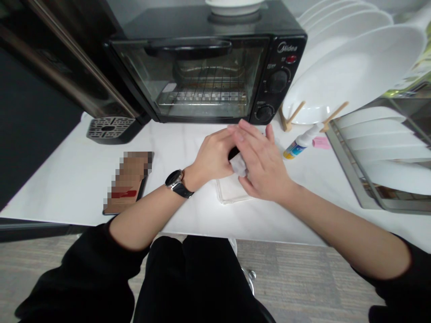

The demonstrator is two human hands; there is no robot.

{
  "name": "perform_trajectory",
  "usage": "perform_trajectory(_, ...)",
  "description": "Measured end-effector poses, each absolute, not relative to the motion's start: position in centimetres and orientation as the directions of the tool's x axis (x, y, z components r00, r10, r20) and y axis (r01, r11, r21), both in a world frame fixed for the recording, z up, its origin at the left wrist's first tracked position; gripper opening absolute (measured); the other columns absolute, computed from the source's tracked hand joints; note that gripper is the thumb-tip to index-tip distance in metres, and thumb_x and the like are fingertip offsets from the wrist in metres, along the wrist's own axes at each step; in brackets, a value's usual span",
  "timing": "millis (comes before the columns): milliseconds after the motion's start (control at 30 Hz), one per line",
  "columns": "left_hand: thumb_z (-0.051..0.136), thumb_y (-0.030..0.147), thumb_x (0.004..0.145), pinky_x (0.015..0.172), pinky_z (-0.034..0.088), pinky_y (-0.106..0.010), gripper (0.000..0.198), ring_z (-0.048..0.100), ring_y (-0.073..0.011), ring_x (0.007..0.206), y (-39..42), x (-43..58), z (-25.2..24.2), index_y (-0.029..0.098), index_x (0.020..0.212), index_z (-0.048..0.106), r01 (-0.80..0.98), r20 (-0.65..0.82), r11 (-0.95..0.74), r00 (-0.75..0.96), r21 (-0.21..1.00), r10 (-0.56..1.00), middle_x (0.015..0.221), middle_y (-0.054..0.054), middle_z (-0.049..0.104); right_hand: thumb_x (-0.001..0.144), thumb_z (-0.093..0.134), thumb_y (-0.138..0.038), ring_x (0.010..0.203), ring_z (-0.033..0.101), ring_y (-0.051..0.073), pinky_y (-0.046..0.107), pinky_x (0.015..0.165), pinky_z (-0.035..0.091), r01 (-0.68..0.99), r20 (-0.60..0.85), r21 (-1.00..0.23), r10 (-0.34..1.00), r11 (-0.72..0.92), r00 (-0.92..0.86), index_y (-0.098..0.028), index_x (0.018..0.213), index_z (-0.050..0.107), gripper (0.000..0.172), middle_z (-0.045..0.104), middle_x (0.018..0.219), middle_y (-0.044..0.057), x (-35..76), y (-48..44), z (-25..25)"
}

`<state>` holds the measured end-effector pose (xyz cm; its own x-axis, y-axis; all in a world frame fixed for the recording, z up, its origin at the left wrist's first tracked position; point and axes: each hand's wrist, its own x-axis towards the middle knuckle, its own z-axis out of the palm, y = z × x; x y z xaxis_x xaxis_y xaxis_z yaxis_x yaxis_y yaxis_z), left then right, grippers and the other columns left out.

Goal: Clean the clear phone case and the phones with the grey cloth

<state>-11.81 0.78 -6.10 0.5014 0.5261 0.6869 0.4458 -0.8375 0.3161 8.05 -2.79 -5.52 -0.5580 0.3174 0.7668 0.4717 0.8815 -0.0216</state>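
My left hand [215, 152], with a dark watch on its wrist, is closed, its fingertips hidden beneath my right hand. What it grips is mostly covered; a small dark patch shows between the hands. My right hand [264, 163] lies over the left fingers, its own fingers extended and its thumb below. A crumpled whitish tissue [239, 165] pokes out between the right palm and the left hand. Under both hands, a clear phone case [232, 189] rests on the white counter, partly covered. To the right of my right hand stands a small spray bottle [298, 144] with a blue and yellow label.
A black toaster oven [202, 22] stands behind the hands. At left are a phone [128, 179] and a machine's drip tray [109, 128]. On the right, white plates [353, 67] stand in a wooden rack, near a pink object [321, 142] and a dish drainer [357, 179].
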Motion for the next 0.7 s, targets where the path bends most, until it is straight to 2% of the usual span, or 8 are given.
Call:
perform_trajectory(67,0.061,0.031,0.094,0.094,0.065,-0.042,0.039,0.078,-0.0288,0.111,0.7,-11.7,-5.8,0.017,0.129,0.073,0.436,0.727,-0.856,0.486,0.278,0.484,0.12,-0.013,0.08,0.097,0.046,-0.017,0.168,0.043,0.039,0.075,0.137,0.029,0.5,0.792,-0.073,0.355,0.863,-0.498,-0.018,0.179,0.015,0.088,0.054,0.173,0.018,8.3,-1.9,-5.7)
perform_trajectory(133,0.058,0.025,0.095,0.092,0.064,-0.04,0.042,0.078,-0.0267,0.107,0.4,-11.5,-5.4,0.017,0.133,0.073,0.449,0.718,-0.845,0.481,0.291,0.503,0.118,-0.012,0.08,0.095,0.046,-0.018,0.169,0.04,0.04,0.077,0.136,0.027,0.516,0.802,-0.122,0.391,0.848,-0.452,-0.02,0.179,0.014,0.09,0.049,0.177,0.017,8.6,-1.1,-5.9)
perform_trajectory(300,0.057,0.027,0.099,0.089,0.062,-0.037,0.042,0.077,-0.0242,0.103,-0.3,-11.2,-4.7,0.018,0.136,0.073,0.466,0.672,-0.821,0.494,0.331,0.551,0.118,-0.011,0.08,0.097,0.047,-0.024,0.169,0.041,0.039,0.076,0.137,0.027,0.514,0.81,-0.185,0.426,0.838,-0.403,-0.027,0.178,0.014,0.088,0.047,0.178,0.012,8.6,-0.6,-6.2)
perform_trajectory(433,0.058,0.032,0.098,0.095,0.063,-0.042,0.042,0.077,-0.0279,0.11,0.0,-11.5,-5.2,0.017,0.134,0.073,0.476,0.662,-0.812,0.492,0.339,0.565,0.121,-0.013,0.08,0.098,0.048,-0.028,0.169,0.041,0.039,0.076,0.138,0.026,0.495,0.823,-0.12,0.365,0.861,-0.436,-0.021,0.179,0.018,0.086,0.05,0.175,0.016,8.5,-1.5,-5.8)
perform_trajectory(533,0.064,0.047,0.097,0.106,0.063,-0.05,0.044,0.074,-0.0315,0.121,0.4,-11.8,-5.8,0.023,0.133,0.073,0.453,0.634,-0.807,0.509,0.378,0.582,0.134,-0.013,0.078,0.103,0.05,-0.036,0.167,0.045,0.034,0.071,0.141,0.026,0.426,0.778,-0.011,0.275,0.905,-0.564,-0.025,0.18,0.019,0.084,0.058,0.171,0.011,8.6,-2.4,-5.5)
perform_trajectory(600,0.068,0.053,0.096,0.113,0.061,-0.052,0.049,0.072,-0.0319,0.127,0.5,-11.8,-5.8,0.026,0.137,0.071,0.44,0.583,-0.795,0.541,0.418,0.606,0.139,-0.011,0.077,0.107,0.051,-0.04,0.165,0.05,0.032,0.066,0.142,0.031,0.395,0.741,-0.003,0.267,0.919,-0.615,-0.031,0.179,0.025,0.077,0.061,0.169,0.006,8.7,-2.8,-5.5)
perform_trajectory(700,0.076,0.05,0.091,0.12,0.056,-0.054,0.053,0.07,-0.0335,0.131,0.0,-11.3,-5.0,0.023,0.136,0.07,0.465,0.533,-0.765,0.549,0.445,0.644,0.136,-0.011,0.076,0.112,0.046,-0.042,0.157,0.06,0.031,0.064,0.138,0.041,0.395,0.758,-0.073,0.308,0.916,-0.574,-0.04,0.167,0.048,0.056,0.07,0.159,0.0,9.1,-2.8,-5.6)
